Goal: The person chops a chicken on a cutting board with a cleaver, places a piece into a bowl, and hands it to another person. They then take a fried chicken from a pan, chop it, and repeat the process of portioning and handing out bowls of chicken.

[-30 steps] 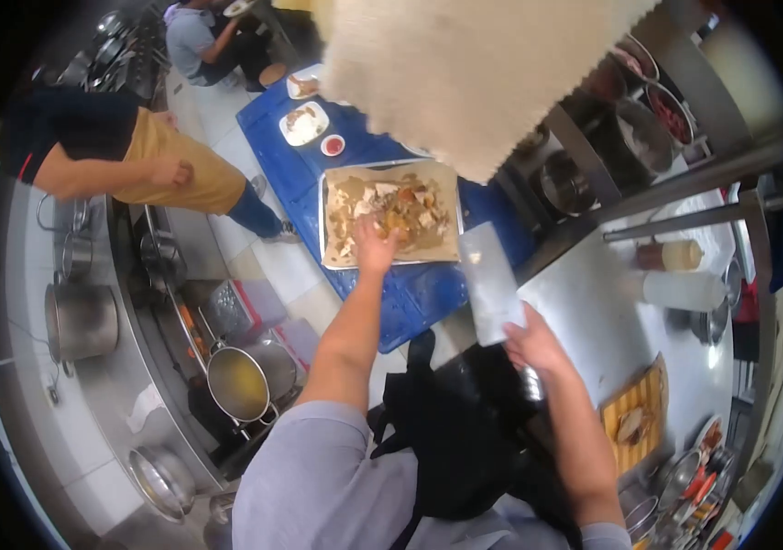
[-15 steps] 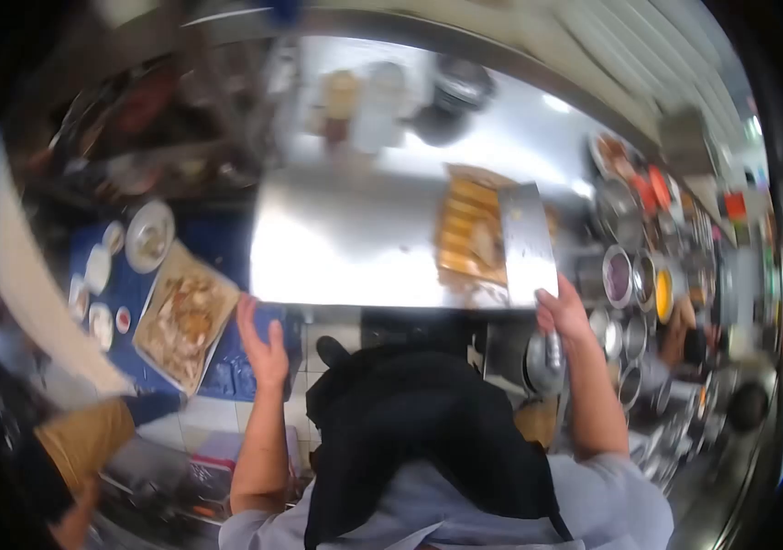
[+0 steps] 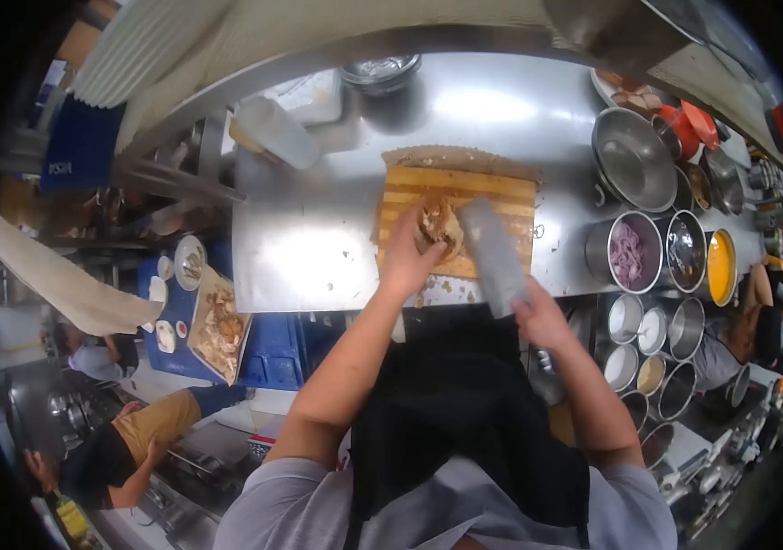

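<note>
Because the right hand [image 3: 538, 316] grips a broad, grey metal cleaver [image 3: 494, 257] mid-frame, slipping off the brown, rounded, probably meaty chunk [image 3: 443, 225] could nick the left hand [image 3: 403, 252] holding it.

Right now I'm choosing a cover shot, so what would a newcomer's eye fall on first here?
Likely the broad cleaver in the right hand, its blade beside the food that the left hand grips on the striped board. Next, probably the colours to the right: a pot of purple pieces and, past a dark pot, one of bright orange-yellow contents.
</note>
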